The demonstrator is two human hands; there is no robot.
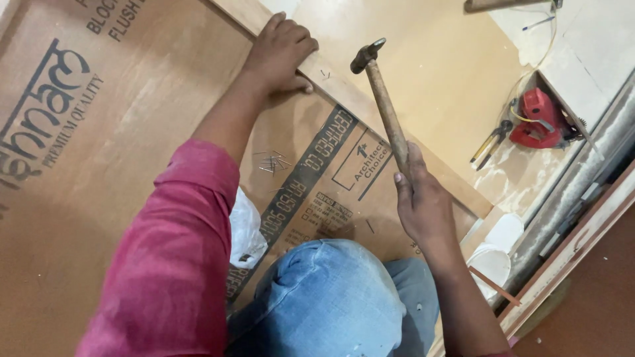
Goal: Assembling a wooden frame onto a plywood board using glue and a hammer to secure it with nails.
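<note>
While hands grip, wooden-handled hammer (385, 106) overhangs smooth plywood (132, 132).

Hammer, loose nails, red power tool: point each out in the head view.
hammer (387, 112): head view, middle of the wooden handle, above the right hand's grip.
loose nails (272, 162): head view, centre of the small pile on the board.
red power tool (539, 119): head view, its red body.

A wooden-handled hammer with a dark metal head (382, 99) was held raised and tilted above a pale wooden edge strip (370, 109), which was laid along the brown printed plywood board (119, 132).
</note>
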